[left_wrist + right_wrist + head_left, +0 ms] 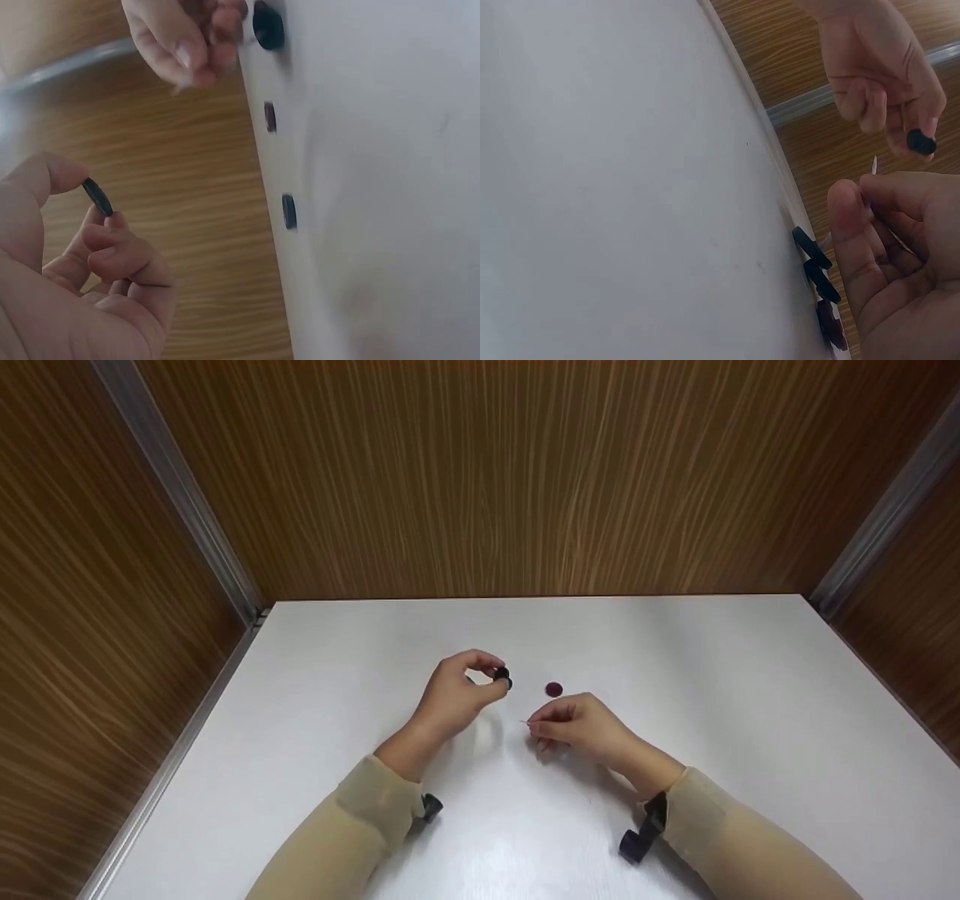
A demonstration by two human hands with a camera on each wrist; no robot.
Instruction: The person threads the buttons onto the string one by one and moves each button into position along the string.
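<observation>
So the left hand (pixel 454 697) is raised a bit above the white table (pixel 300 720), with thumb and fingers curled in and pinching a small black button (pixel 502 676) by its rim; the left wrist view shows that button (pixel 97 196) edge-on between the thumb tip and the forefinger. The right hand (pixel 581 726) sits just to the right of it and a little nearer the person, fingers bunched together and pinching a thin needle (pixel 523 722) whose tip sticks out to the left, toward the other hand (it's tiny in the head view, and shows up better as a pale sliver (pixel 874 165) from the right wrist). The needle tip and the black button are near each other but not touching. On the table just beyond the right hand lies a dark red button (pixel 553 689), flat and on its own. The right wrist view picks up two more dark buttons (pixel 816 262) lying on the table beside the red one (pixel 831 324); in the head view I can't make those out. Both arms have beige sleeves (pixel 360 825) and a black strap (pixel 643 829) at each wrist, and wood-grain panels (pixel 525 472) stand behind and to both sides of the table.
</observation>
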